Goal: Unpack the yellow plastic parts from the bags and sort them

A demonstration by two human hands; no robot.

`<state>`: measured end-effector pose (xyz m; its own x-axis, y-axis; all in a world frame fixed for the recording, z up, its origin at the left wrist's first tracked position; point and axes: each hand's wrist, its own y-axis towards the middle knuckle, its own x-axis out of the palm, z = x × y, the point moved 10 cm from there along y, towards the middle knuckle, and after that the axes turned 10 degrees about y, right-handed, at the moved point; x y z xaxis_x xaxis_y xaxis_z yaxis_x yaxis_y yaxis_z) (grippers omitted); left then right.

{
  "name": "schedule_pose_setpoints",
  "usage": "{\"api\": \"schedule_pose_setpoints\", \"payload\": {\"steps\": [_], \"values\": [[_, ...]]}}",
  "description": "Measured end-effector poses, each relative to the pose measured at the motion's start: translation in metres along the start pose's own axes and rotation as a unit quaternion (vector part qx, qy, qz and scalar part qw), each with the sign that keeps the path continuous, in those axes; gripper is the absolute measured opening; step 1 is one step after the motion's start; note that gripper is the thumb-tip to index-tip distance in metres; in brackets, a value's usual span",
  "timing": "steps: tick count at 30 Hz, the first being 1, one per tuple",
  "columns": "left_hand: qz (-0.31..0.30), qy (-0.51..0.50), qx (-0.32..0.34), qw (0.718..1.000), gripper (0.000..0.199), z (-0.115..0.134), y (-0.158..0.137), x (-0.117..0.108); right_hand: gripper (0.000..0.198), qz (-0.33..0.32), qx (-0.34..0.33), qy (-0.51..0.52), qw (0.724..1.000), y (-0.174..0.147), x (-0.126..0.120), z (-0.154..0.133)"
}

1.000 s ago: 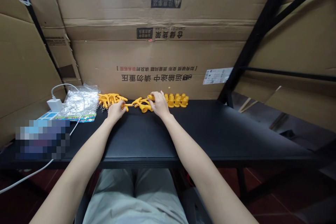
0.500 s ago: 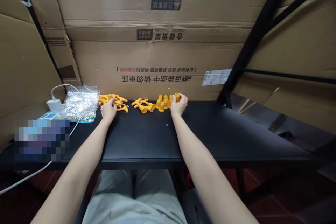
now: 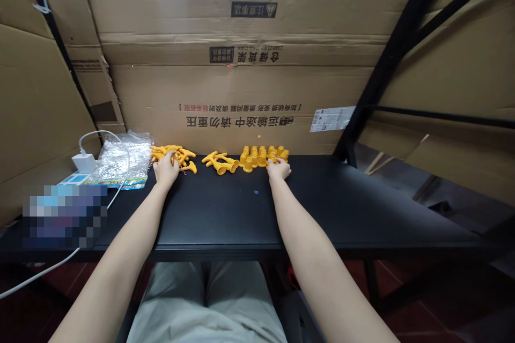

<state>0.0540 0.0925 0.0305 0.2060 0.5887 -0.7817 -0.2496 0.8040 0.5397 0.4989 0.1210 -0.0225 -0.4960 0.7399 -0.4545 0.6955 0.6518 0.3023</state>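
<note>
My left hand (image 3: 166, 170) is at the near edge of a pile of yellow T-shaped plastic handles (image 3: 188, 154), some with thin chains. Its fingers are curled closed among the pieces, and what lies between them is hidden. To the right, my right hand (image 3: 279, 169) has its fingers closed around a yellow plastic cup (image 3: 272, 160) at the front right of a group of small upside-down cups (image 3: 253, 157) in rows. Between the hands lie several joined yellow pieces (image 3: 220, 163), each with a T-shaped handle and a cup-like end.
A clear plastic bag (image 3: 120, 158) lies at the left, beside a white charger (image 3: 83, 161) with a cable. A pixelated object (image 3: 64, 217) is nearer me. Cardboard (image 3: 237, 86) walls the black table (image 3: 225, 214) behind. A small blue spot (image 3: 256, 192) is on the tabletop.
My right hand has come down and nearer to me, from the back cups to a front one. More of the back cups now show. My left hand has hardly moved.
</note>
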Motion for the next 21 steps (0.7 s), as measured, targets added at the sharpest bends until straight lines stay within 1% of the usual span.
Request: {"api": "schedule_pose_setpoints", "payload": {"steps": [2, 3, 6, 9, 12, 16, 19, 20, 21], "values": [[0.005, -0.002, 0.005, 1.0, 0.04, 0.001, 0.0, 0.002, 0.042, -0.007, 0.043, 0.022, 0.999, -0.001, 0.0, 0.008], [0.002, -0.001, 0.01, 1.0, 0.043, 0.002, -0.001, 0.005, 0.043, -0.012, 0.054, 0.026, 0.998, -0.002, 0.001, 0.009], [-0.021, 0.007, 0.022, 1.0, 0.047, 0.001, -0.001, 0.016, 0.041, -0.023, 0.062, 0.017, 0.998, -0.005, 0.0, 0.008], [-0.05, 0.023, 0.031, 0.998, 0.043, 0.0, -0.002, 0.026, 0.038, -0.03, 0.062, -0.012, 0.998, -0.008, 0.0, 0.006], [-0.063, 0.053, 0.042, 0.996, 0.039, 0.001, -0.002, 0.031, 0.041, -0.051, 0.046, -0.059, 0.996, -0.011, 0.007, -0.001], [-0.056, 0.083, 0.065, 0.993, 0.034, 0.009, -0.001, 0.03, 0.047, -0.11, 0.014, -0.09, 0.99, -0.015, 0.026, -0.013], [-0.06, 0.096, 0.08, 0.99, 0.034, 0.014, -0.002, 0.031, 0.044, -0.148, 0.0, -0.102, 0.984, -0.018, 0.037, -0.018], [-0.062, 0.098, 0.083, 0.99, 0.034, 0.016, -0.003, 0.032, 0.042, -0.152, -0.019, -0.099, 0.983, -0.019, 0.038, -0.022], [-0.065, 0.099, 0.087, 0.989, 0.034, 0.017, -0.003, 0.032, 0.041, -0.149, -0.057, -0.088, 0.983, -0.02, 0.037, -0.03]]}}
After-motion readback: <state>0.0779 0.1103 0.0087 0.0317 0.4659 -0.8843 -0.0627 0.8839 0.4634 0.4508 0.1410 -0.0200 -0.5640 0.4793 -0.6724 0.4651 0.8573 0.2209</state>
